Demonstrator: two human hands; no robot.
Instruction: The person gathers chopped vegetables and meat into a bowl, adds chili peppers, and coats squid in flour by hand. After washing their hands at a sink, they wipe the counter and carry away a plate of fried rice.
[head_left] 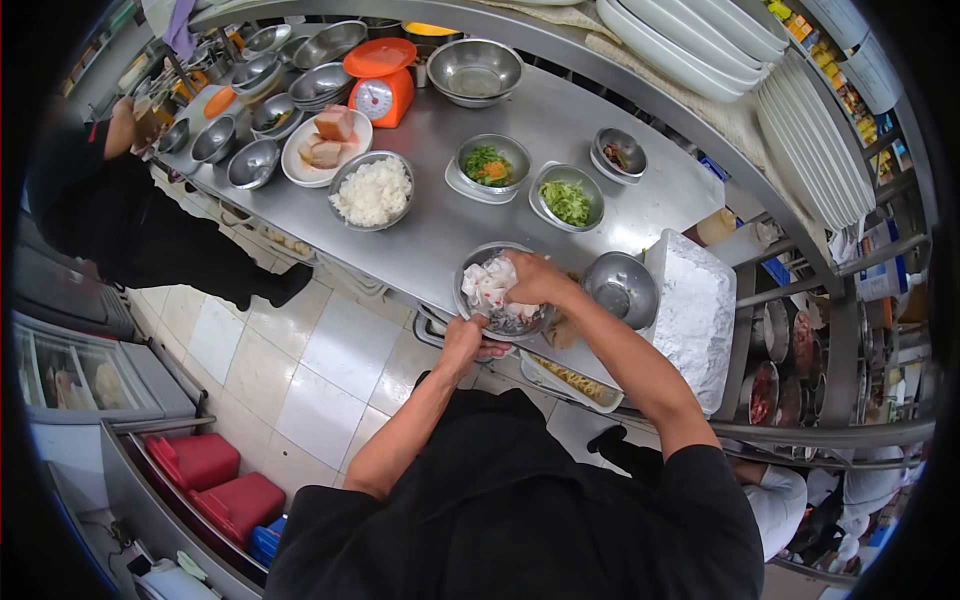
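Head view: steel bench (pixel 585 112) runs diagonally across the upper part of the frame, its surface a dull, reflective grey. Mixing bowl (pixel 548 318), metal, located at the near edge of the bench; contents: pale pieces (pixel 490 284) with small red flecks. Left hand (pixel 466 342) at the bowl's near left side, fingers closed around the rim. Right hand (pixel 535 279) reaches into the bowl, fingers bent among the pale pieces; fingertips hidden, so pinching or spread cannot be told.

Right of it: bare steel bowl (pixel 621 289), then white tray (pixel 690 315) coated with white powder. Beyond: two bowls of chopped greens, (pixel 492 164) one with an orange portion, and a small bowl (pixel 620 153) with dark contents. Farther left: rice bowl (pixel 372 192), white dish (pixel 298 172) with meat blocks, orange scale (pixel 384 92), assorted metal bowls.

Room: stacked white plates (pixel 815 140) on a shelf at upper right; bowls of red meat (pixel 763 393) on racks below. Floor (pixel 330 350) of pale tiles. Lower left: red containers (pixel 235 505) and a glass-topped cabinet (pixel 88 375). Another person (pixel 150 235), dark clothing, stands at the bench's left end.
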